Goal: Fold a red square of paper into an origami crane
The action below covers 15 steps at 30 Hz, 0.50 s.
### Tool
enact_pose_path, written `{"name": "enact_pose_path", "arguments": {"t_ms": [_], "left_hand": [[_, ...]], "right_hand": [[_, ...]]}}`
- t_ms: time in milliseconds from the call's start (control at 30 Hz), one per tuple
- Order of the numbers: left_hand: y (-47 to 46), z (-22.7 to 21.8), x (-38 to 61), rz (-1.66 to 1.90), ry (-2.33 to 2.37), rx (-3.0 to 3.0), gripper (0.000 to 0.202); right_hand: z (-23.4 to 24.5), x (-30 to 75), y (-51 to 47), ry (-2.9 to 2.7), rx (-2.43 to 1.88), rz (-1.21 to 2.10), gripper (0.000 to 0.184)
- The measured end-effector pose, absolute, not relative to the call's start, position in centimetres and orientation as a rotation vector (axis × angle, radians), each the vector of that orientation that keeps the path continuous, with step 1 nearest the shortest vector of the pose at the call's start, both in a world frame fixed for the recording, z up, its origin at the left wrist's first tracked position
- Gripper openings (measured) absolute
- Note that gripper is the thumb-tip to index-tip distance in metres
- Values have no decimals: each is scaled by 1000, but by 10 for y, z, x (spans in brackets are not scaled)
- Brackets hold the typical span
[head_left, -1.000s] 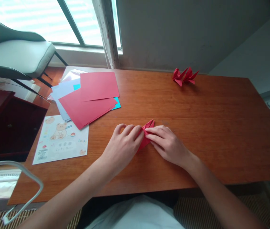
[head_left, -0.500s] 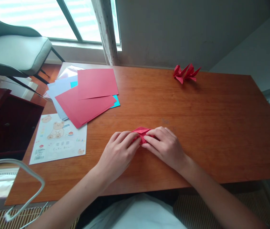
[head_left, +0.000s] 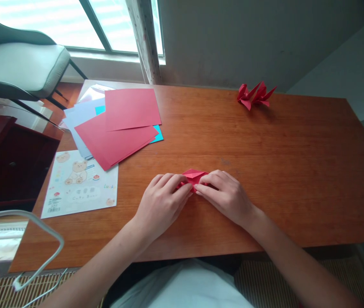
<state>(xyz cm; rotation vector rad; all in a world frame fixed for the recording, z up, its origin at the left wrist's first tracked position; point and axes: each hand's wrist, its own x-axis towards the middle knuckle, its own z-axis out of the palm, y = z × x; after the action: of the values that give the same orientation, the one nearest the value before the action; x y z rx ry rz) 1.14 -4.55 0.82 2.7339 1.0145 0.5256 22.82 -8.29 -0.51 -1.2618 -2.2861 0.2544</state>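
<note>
A small folded piece of red paper (head_left: 194, 174) lies on the wooden table (head_left: 265, 171) near its front edge. My left hand (head_left: 164, 199) is closed on the paper's left side, thumb and fingertips pressed to it. From the right, my right hand (head_left: 228, 194) pinches the other side, its fingertips close to the left thumb. Both sides of the paper are partly hidden beneath the fingers; its far flap shows between the hands. At the back of the table stand red origami cranes (head_left: 255, 95).
Red paper sheets (head_left: 133, 109) lie at the left over pale and blue sheets. A white bear-printed sheet (head_left: 79, 188) is nearer me. A white bent tube (head_left: 52, 233) sticks up at the front left corner. A chair (head_left: 21, 64) stands beyond the table's left end.
The view has shifted slightly. Both hands stay on the red paper, with the fingertips moved only a little along it.
</note>
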Motion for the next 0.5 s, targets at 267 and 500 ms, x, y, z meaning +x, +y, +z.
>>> {"name": "enact_pose_path", "arguments": {"t_ms": [267,500], "left_hand": [[-52,9,13,513,1004,2812,19],[-50,8,11,524,995,2798,18]], "right_hand": [[-5,229,-82,-2299,-1271,245,18],[-6,231,-83,-2300,-1237,261,20]]}}
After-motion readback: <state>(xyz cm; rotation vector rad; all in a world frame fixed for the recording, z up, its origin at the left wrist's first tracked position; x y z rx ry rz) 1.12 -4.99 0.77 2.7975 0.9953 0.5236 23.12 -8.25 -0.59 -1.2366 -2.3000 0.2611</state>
